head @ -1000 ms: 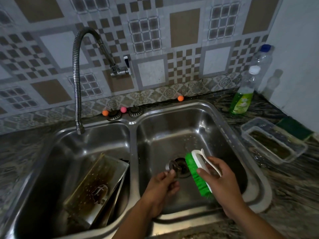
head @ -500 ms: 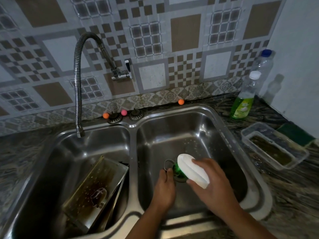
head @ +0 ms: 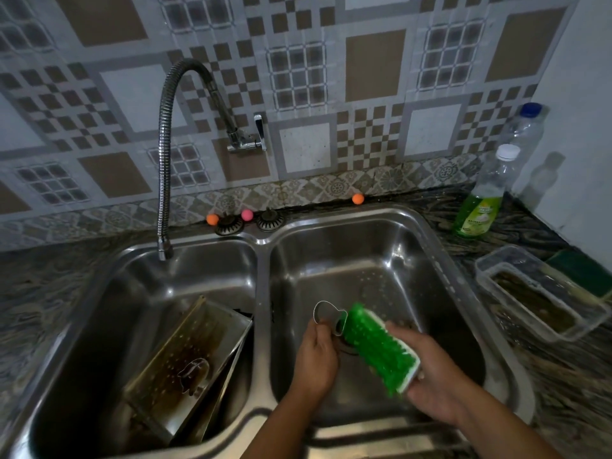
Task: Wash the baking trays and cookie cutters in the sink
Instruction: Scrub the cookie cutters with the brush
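While the left hand [head: 316, 356] pinches a small metal cookie cutter [head: 326, 315] over the right basin of the sink [head: 440, 246], the right hand [head: 437, 376] grips a scrubbing brush [head: 381, 349] by its white back, green bristles turned upward and toward the cutter. The cutter stands up from the left fingers, its open loop just left of the brush's far end; the two look to be touching or nearly so at the cutter's lower right edge, though I cannot tell which. The brush's long axis runs diagonally, from the right palm near the sink's front rim up and left toward the cutter, so a scrub would travel along that line, with the right hand doing the moving and the left steadying. In my judgement the step in hand is scrubbing this cutter, and the cutter's thin rim means the pinch must stay firm or it may slip toward the drain below.

The baking trays [head: 185, 369] lean in the left basin, stained dark, with another cookie cutter lying on the upper one; they look unwashed. The faucet [head: 164, 154] hangs over that left basin's back edge. A bottle of green dish soap [head: 478, 207] stands at the counter's back right corner.
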